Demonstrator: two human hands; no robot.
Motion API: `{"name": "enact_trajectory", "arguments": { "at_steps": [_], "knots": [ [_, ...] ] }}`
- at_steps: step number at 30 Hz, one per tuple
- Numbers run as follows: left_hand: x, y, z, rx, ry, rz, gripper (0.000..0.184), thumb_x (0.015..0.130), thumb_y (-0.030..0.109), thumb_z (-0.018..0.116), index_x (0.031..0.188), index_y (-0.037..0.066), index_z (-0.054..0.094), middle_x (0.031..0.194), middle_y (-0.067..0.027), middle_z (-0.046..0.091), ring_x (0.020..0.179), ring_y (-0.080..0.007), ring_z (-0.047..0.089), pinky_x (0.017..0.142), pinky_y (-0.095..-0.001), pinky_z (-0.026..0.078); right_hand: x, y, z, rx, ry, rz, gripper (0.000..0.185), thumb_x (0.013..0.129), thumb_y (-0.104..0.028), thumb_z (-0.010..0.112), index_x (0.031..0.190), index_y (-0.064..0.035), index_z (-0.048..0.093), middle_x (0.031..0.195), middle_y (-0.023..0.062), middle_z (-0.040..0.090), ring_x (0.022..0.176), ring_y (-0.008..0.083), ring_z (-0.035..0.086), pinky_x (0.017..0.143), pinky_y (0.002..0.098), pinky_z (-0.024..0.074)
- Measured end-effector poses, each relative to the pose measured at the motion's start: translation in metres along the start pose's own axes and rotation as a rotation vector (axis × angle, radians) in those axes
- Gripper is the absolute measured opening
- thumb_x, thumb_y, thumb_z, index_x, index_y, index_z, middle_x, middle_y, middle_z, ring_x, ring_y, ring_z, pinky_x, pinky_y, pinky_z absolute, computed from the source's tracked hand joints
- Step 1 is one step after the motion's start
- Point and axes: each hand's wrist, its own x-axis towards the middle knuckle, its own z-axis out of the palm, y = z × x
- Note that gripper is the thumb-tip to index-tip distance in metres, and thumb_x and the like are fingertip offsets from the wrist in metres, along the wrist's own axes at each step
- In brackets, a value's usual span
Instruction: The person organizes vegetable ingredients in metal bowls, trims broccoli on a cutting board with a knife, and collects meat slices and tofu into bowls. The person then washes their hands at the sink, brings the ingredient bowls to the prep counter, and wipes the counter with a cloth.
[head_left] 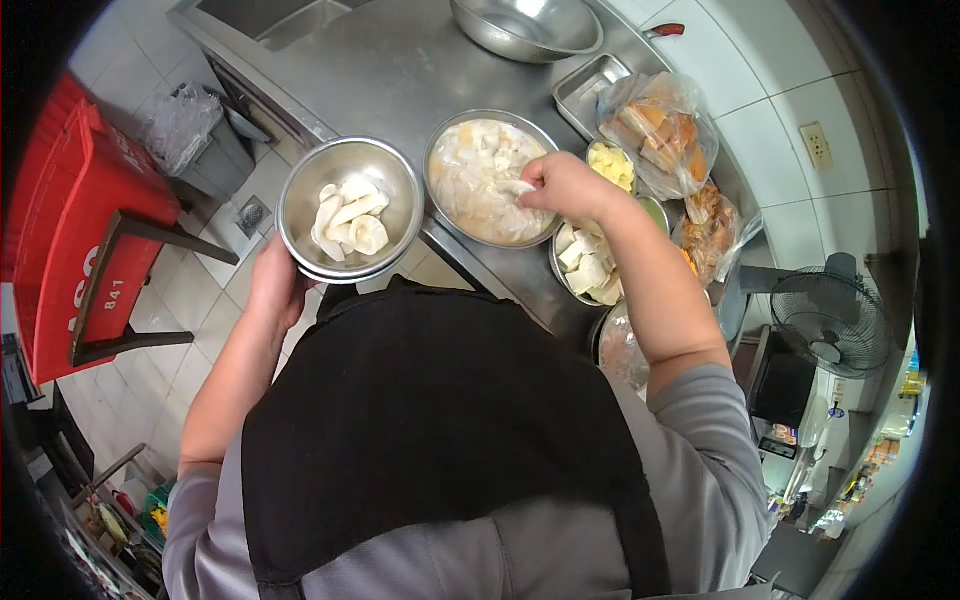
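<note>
My left hand (276, 282) is closed on the lower left side of a steel mixing bowl (300, 190), holding it just off the counter's front edge. Inside lie several pale, soft-looking curved pieces (352, 210). On the counter beside it, a wider steel bowl (437, 205) is filled with whitish pieces in cloudy liquid (485, 180). My right hand (562, 185) reaches over that bowl's right side, its fingers pinched on a small whitish piece (520, 187). Below my right forearm is a bowl of pale cut chunks (590, 265), partly hidden.
A container of yellow pieces (610, 166), a metal tray (585, 95) and plastic bags of orange-brown food (655, 130) stand at the right. A large empty steel basin (525, 28) sits at the back. A red bin (90, 230) and a chair (115, 285) stand on the left.
</note>
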Motion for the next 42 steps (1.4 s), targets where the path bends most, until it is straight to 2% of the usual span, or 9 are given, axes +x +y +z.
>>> {"name": "enact_trajectory", "arguments": {
  "at_steps": [12,16,20,23,28,31,36,39,42],
  "knots": [
    [-0.008,0.000,-0.001,-0.024,0.035,-0.034,0.048,0.103,0.044,0.040,0.131,0.008,0.054,0.120,-0.0091,0.064,0.101,-0.0213,0.065,0.082,-0.0408,0.054,-0.012,-0.008,0.028,-0.388,0.014,-0.191,0.024,0.077,-0.014,0.069,0.100,-0.0102,0.070,0.093,0.0144,0.069,0.089,0.0349,0.066,0.079,0.0435,0.0519],
    [-0.025,0.009,0.016,-0.084,0.100,0.017,0.042,0.102,0.039,0.041,0.118,0.003,0.058,0.093,-0.0065,0.067,0.070,-0.0135,0.065,0.056,-0.0268,0.052,-0.008,0.006,0.020,-0.353,0.066,-0.127,0.026,0.076,-0.013,0.072,0.101,-0.0084,0.069,0.089,0.0127,0.069,0.083,0.0314,0.066,0.076,0.0392,0.0524],
    [-0.015,0.000,-0.003,-0.037,0.078,-0.017,0.044,0.103,0.040,0.041,0.126,0.006,0.056,0.110,-0.0089,0.066,0.091,-0.0185,0.065,0.073,-0.0373,0.053,-0.016,0.013,-0.007,0.078,0.046,-0.046,0.021,0.083,-0.013,0.071,0.102,-0.0045,0.067,0.079,0.0029,0.064,0.071,0.0098,0.058,0.069,0.0253,0.0483],
    [-0.016,0.000,-0.001,-0.044,0.071,-0.025,0.044,0.103,0.040,0.041,0.130,0.007,0.055,0.116,-0.0101,0.065,0.099,-0.0209,0.065,0.079,-0.0413,0.055,-0.023,0.028,-0.025,0.578,0.128,-0.047,0.019,0.085,-0.013,0.071,0.100,-0.0021,0.067,0.083,0.0018,0.068,0.074,0.0085,0.061,0.068,0.0251,0.0490],
    [-0.017,0.002,-0.003,-0.021,0.041,-0.014,0.044,0.102,0.040,0.043,0.129,0.007,0.055,0.115,-0.0103,0.066,0.096,-0.0213,0.066,0.078,-0.0395,0.055,-0.035,0.009,-0.054,0.786,0.136,-0.114,0.012,0.089,-0.012,0.068,0.099,-0.0038,0.067,0.086,-0.0053,0.065,0.078,0.0028,0.056,0.070,0.0211,0.0457],
    [-0.010,-0.002,-0.008,0.014,0.006,-0.005,0.044,0.101,0.040,0.043,0.129,0.008,0.055,0.115,-0.0098,0.066,0.095,-0.0204,0.066,0.077,-0.0382,0.054,-0.020,0.014,-0.054,0.665,0.138,-0.008,0.019,0.089,-0.020,0.070,0.097,-0.0027,0.068,0.087,-0.0023,0.068,0.078,0.0036,0.059,0.068,0.0221,0.0459],
    [-0.008,-0.003,-0.006,0.000,0.015,0.006,0.043,0.101,0.039,0.043,0.127,0.008,0.056,0.112,-0.0085,0.067,0.090,-0.0183,0.066,0.073,-0.0352,0.054,0.015,0.033,-0.023,-0.012,0.251,0.164,0.024,0.082,-0.018,0.068,0.105,-0.0114,0.072,0.097,0.0121,0.070,0.091,0.0307,0.066,0.085,0.0384,0.0505],
    [-0.013,0.002,-0.004,0.023,0.039,-0.024,0.043,0.101,0.040,0.043,0.128,0.008,0.056,0.112,-0.0087,0.067,0.091,-0.0187,0.066,0.074,-0.0354,0.054,0.004,0.022,-0.014,-0.306,0.539,0.058,0.022,0.081,-0.017,0.067,0.101,-0.0114,0.073,0.105,0.0126,0.066,0.102,0.0311,0.063,0.089,0.0404,0.0494],
    [-0.009,-0.003,-0.008,-0.002,0.027,-0.012,0.044,0.101,0.040,0.043,0.128,0.008,0.055,0.113,-0.0087,0.066,0.093,-0.0187,0.066,0.075,-0.0355,0.054,0.007,0.007,-0.011,-0.277,0.302,-0.165,0.024,0.078,-0.016,0.068,0.101,-0.0111,0.072,0.103,0.0132,0.062,0.101,0.0317,0.061,0.088,0.0407,0.0498]
  ]
}}
